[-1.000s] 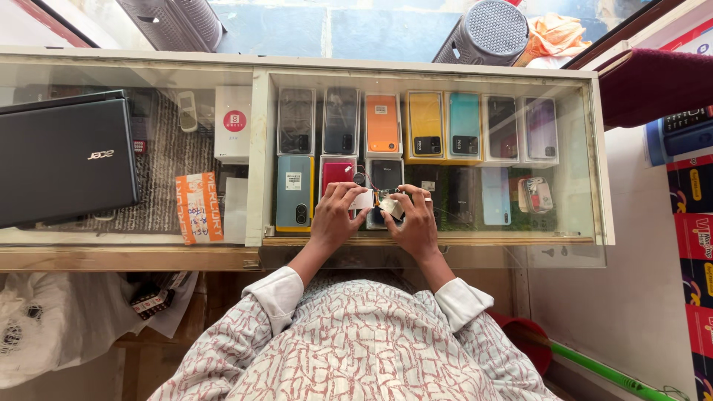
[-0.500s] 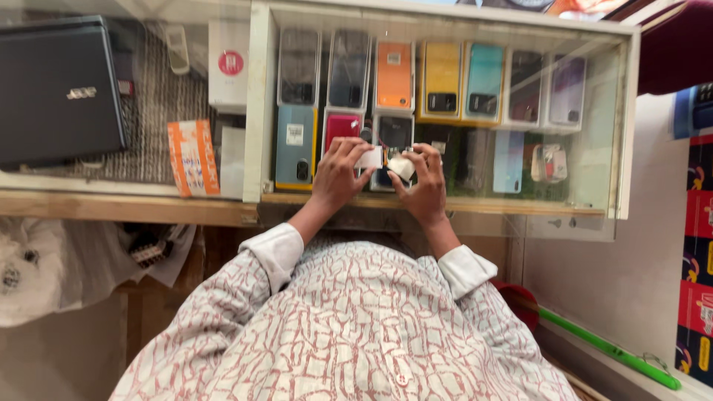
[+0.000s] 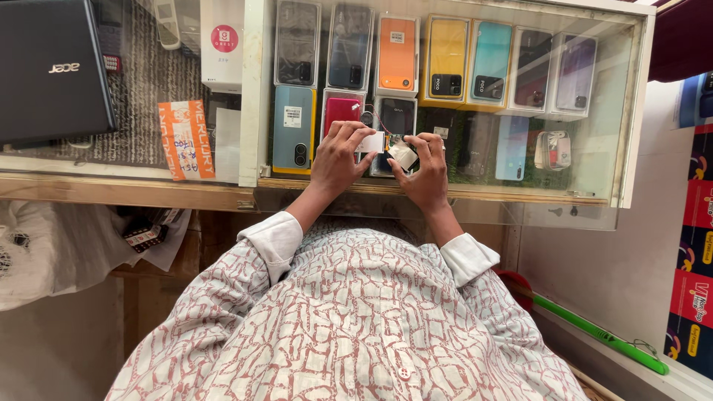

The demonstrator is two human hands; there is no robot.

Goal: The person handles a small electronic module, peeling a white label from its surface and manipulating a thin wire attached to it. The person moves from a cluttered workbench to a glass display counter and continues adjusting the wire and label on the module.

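Both hands rest on the glass worktop [image 3: 594, 194] of a display case, close together near its front edge. The left hand [image 3: 338, 157] has its fingers curled down onto a small white part [image 3: 373, 142], pinching it at its left end, while the right hand [image 3: 425, 169] pinches a small pale square piece [image 3: 403, 155] between thumb and fingertips, just beside the white part and seemingly touching it (the pieces are too small to tell what they are). A thin red wire [image 3: 380, 122] runs up from between the hands. Under the glass, phones lie in rows: a red phone [image 3: 341, 111] directly above the left hand, a teal phone [image 3: 292, 128] to its left, and farther back an orange phone box [image 3: 396, 54], a yellow phone box [image 3: 446, 59] and a light blue phone box [image 3: 491, 61]. To the left of the case a closed black laptop [image 3: 52, 70] lies on a grey mat, with an orange and white packet [image 3: 186, 139] near it. Both shirt cuffs are folded back at the wrists. A green stick [image 3: 601, 338] lies on the floor to the right.
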